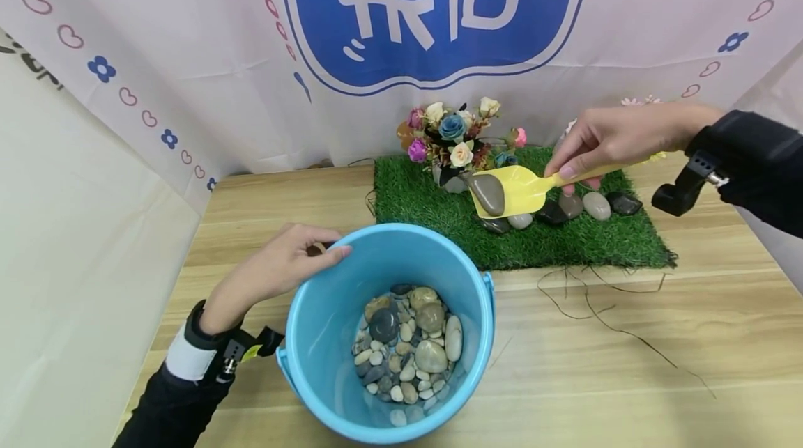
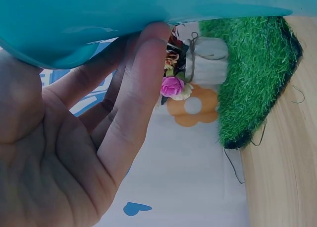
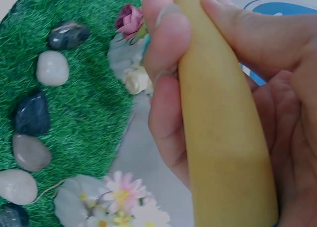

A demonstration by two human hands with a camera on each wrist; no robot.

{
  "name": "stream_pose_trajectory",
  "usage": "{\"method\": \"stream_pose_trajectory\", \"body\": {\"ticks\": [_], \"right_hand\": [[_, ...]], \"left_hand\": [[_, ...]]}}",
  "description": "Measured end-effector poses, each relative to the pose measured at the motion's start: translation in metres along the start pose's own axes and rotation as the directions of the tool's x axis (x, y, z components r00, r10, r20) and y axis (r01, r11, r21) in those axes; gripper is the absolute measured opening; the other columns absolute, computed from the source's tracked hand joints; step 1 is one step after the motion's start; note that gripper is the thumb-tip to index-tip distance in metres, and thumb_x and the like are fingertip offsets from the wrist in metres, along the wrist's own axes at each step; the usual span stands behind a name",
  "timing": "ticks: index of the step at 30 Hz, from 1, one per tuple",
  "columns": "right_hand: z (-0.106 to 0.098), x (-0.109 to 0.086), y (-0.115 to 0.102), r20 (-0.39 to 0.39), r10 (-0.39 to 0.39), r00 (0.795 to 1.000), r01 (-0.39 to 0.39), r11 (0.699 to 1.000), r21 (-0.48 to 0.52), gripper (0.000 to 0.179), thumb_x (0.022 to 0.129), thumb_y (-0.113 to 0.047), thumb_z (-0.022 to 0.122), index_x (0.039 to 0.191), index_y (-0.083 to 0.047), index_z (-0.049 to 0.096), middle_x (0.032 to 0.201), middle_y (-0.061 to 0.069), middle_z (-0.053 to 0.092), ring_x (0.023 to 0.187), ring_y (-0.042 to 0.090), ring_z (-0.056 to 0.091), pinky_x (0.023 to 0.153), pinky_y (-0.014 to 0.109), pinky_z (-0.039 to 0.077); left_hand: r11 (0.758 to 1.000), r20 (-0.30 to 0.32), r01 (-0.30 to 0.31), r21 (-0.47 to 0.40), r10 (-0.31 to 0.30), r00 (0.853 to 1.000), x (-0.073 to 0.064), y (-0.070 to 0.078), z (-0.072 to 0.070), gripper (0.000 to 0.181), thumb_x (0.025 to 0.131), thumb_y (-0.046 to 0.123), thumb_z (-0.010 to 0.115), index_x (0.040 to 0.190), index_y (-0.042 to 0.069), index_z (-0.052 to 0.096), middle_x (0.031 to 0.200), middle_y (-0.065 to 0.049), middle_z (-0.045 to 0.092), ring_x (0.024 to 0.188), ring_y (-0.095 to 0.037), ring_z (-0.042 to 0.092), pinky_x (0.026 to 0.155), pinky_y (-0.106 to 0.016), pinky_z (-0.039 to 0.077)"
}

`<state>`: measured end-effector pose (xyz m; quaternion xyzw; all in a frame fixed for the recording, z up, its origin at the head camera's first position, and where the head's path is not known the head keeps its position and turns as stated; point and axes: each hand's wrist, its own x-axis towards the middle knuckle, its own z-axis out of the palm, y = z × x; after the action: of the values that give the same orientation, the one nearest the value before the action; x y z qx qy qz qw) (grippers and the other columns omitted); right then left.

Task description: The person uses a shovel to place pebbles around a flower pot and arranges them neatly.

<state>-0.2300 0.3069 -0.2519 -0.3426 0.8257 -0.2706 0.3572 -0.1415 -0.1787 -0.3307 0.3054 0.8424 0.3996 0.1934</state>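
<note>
My right hand (image 1: 617, 140) grips the handle of a yellow toy shovel (image 1: 523, 190) above the grass mat. On the shovel's blade, near its front edge, lies a smooth grey-brown stone (image 1: 488, 194). The right wrist view shows the yellow handle (image 3: 223, 123) between fingers and thumb. My left hand (image 1: 282, 260) holds the rim of a light blue bucket (image 1: 383, 242), thumb over the edge and fingers outside, under the bucket wall (image 2: 148, 14) in the left wrist view. Several pebbles and larger stones (image 1: 408, 347) cover part of the bucket's bottom.
Behind the bucket lies a green grass mat (image 1: 426, 204) on the wooden table (image 1: 627, 364). A row of stones (image 1: 596, 205) runs along it. An artificial flower arrangement (image 1: 461, 134) stands at its back, before a printed curtain (image 1: 226, 51). Loose dark threads (image 1: 617, 329) trail over the table.
</note>
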Motion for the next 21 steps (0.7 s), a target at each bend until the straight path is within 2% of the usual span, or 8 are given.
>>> {"method": "stream_pose_trajectory", "body": {"ticks": [4, 8, 11, 13, 15, 17, 21], "right_hand": [[0.005, 0.0, 0.013, 0.005, -0.024, 1.0, 0.023, 0.999, 0.033, 0.026, 0.105, -0.009, 0.057, 0.127, 0.003, 0.067, 0.113, 0.01, 0.071, 0.076, 0.023, 0.068, 0.073, 0.035, 0.058], [0.01, 0.001, 0.026, 0.014, -0.011, 1.0, 0.01, 0.998, 0.061, 0.023, 0.106, -0.009, 0.056, 0.122, -0.001, 0.07, 0.106, 0.008, 0.072, 0.072, 0.019, 0.067, 0.071, 0.033, 0.058], [0.014, 0.001, 0.035, 0.014, -0.024, 1.0, 0.023, 0.997, 0.072, 0.023, 0.106, -0.008, 0.055, 0.121, -0.001, 0.071, 0.1, 0.007, 0.073, 0.067, 0.015, 0.064, 0.066, 0.03, 0.056], [0.018, 0.002, 0.042, 0.018, -0.047, 0.999, 0.045, 0.995, 0.085, 0.022, 0.106, -0.007, 0.055, 0.119, 0.0, 0.071, 0.1, 0.007, 0.073, 0.069, 0.018, 0.065, 0.068, 0.031, 0.057], [0.023, 0.004, 0.049, 0.02, -0.079, 0.997, 0.077, 0.992, 0.095, 0.024, 0.106, -0.006, 0.054, 0.122, 0.002, 0.07, 0.096, 0.007, 0.073, 0.067, 0.018, 0.065, 0.066, 0.031, 0.057], [0.027, 0.006, 0.055, 0.02, -0.09, 0.996, 0.088, 0.99, 0.107, 0.024, 0.106, -0.005, 0.054, 0.122, 0.003, 0.069, 0.096, 0.007, 0.073, 0.066, 0.019, 0.065, 0.066, 0.031, 0.057], [0.036, 0.011, 0.066, -0.013, -0.096, 0.995, 0.097, 0.99, 0.099, 0.026, 0.105, -0.003, 0.055, 0.124, 0.011, 0.065, 0.096, 0.009, 0.073, 0.062, 0.019, 0.064, 0.057, 0.027, 0.053]], "left_hand": [[1.0, 0.0, 0.003, -0.002, -0.003, 1.0, 0.0, 0.0, 0.0, 0.021, 0.107, 0.02, 0.055, 0.099, 0.012, 0.072, 0.085, 0.002, 0.07, 0.071, -0.018, 0.069, 0.062, -0.036, 0.06], [1.0, -0.001, 0.001, 0.001, -0.001, 1.0, 0.0, 0.0, 0.0, 0.021, 0.107, 0.02, 0.055, 0.099, 0.012, 0.072, 0.084, 0.002, 0.07, 0.072, -0.018, 0.069, 0.062, -0.036, 0.06], [1.0, -0.001, -0.002, -0.001, 0.002, 1.0, 0.0, -0.001, 0.0, 0.02, 0.107, 0.02, 0.055, 0.098, 0.013, 0.071, 0.085, 0.002, 0.07, 0.072, -0.018, 0.069, 0.062, -0.036, 0.06], [1.0, -0.001, -0.005, 0.0, 0.005, 1.0, 0.0, -0.001, 0.0, 0.02, 0.107, 0.02, 0.055, 0.097, 0.013, 0.071, 0.085, 0.002, 0.07, 0.072, -0.017, 0.069, 0.062, -0.036, 0.06], [1.0, -0.001, -0.005, 0.002, 0.005, 1.0, 0.0, -0.001, 0.0, 0.02, 0.107, 0.02, 0.055, 0.097, 0.013, 0.071, 0.084, 0.002, 0.07, 0.072, -0.017, 0.069, 0.062, -0.036, 0.059], [1.0, -0.001, -0.004, 0.001, 0.004, 1.0, 0.0, -0.001, 0.0, 0.02, 0.107, 0.02, 0.055, 0.097, 0.013, 0.071, 0.084, 0.002, 0.07, 0.072, -0.018, 0.069, 0.062, -0.036, 0.059], [1.0, 0.004, -0.001, -0.001, 0.001, 1.0, 0.0, -0.001, 0.0, 0.02, 0.107, 0.02, 0.055, 0.098, 0.013, 0.071, 0.085, 0.003, 0.07, 0.072, -0.018, 0.069, 0.062, -0.036, 0.059]]}}
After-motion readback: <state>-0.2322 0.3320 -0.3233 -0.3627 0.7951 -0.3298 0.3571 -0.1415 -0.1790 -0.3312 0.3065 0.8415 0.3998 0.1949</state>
